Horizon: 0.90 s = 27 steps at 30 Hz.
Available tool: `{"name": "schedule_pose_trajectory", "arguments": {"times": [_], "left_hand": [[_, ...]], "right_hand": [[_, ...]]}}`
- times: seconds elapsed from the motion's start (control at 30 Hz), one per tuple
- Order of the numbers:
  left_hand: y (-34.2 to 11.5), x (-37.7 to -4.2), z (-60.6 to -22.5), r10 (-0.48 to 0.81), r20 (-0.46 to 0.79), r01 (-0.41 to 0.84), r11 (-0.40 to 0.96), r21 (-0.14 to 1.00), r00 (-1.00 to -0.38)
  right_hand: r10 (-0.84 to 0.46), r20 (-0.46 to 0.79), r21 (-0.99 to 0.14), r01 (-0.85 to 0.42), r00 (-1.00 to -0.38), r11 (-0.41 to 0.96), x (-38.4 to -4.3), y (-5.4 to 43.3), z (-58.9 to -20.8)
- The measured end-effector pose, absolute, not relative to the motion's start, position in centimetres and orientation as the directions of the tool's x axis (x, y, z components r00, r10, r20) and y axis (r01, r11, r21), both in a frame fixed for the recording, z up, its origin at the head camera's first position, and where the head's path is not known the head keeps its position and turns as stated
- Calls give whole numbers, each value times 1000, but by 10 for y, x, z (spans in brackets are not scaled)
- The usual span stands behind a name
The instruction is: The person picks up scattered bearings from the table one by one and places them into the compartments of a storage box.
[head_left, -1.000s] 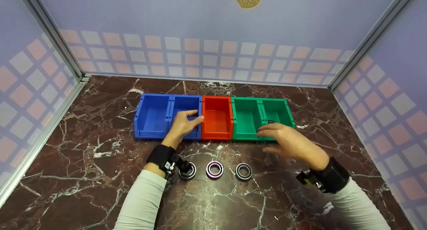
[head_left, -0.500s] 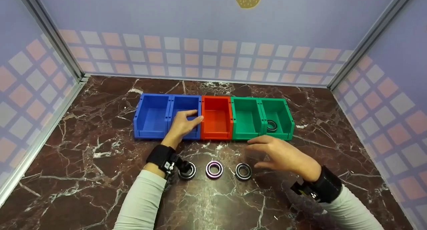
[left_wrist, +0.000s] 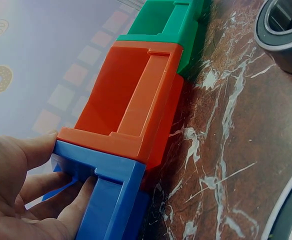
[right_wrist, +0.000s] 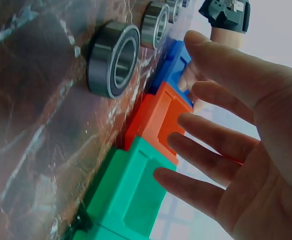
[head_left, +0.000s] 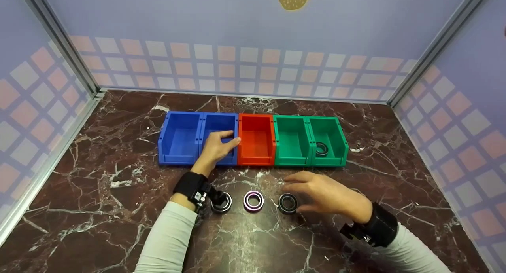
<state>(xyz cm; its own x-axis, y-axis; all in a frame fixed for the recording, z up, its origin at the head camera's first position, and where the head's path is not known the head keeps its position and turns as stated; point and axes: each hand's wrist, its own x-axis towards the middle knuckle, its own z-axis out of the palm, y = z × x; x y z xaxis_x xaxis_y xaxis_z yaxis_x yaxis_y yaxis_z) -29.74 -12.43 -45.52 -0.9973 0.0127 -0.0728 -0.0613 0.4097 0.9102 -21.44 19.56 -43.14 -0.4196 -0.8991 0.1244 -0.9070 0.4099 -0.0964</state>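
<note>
My left hand holds the right blue bin, its thumb over the edge beside the red bin and its fingers inside. In the head view, a row of three ball bearings lies in front of the bins: a left one, partly hidden by the wrist camera, a purple-ringed middle one and a dark right one. My right hand hovers beside the dark bearing, fingers spread and holding nothing. The right wrist view shows a bearing apart from the fingertips.
Two green bins continue the row to the right; another bearing leans inside the rightmost one. A second blue bin forms the left end. Patterned walls enclose the dark marbled table.
My right hand has drawn back from the rightmost green bin, moving left and nearer to the dark bearing. The bearing in that bin has come into full view. My left hand stays put.
</note>
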Motion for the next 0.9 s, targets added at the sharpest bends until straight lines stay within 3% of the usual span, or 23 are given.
{"name": "schedule_pose_trajectory", "arguments": {"times": [0.27, 0.9], "left_hand": [[-124, -299, -453, 11, -96, -83, 418, 905, -995], [-125, -297, -455, 22, -31, -19, 406, 913, -999]], "right_hand": [[-917, 99, -122, -919, -387, 375, -211, 190, -438], [-917, 28, -156, -908, -398, 389, -208, 185, -447]]}}
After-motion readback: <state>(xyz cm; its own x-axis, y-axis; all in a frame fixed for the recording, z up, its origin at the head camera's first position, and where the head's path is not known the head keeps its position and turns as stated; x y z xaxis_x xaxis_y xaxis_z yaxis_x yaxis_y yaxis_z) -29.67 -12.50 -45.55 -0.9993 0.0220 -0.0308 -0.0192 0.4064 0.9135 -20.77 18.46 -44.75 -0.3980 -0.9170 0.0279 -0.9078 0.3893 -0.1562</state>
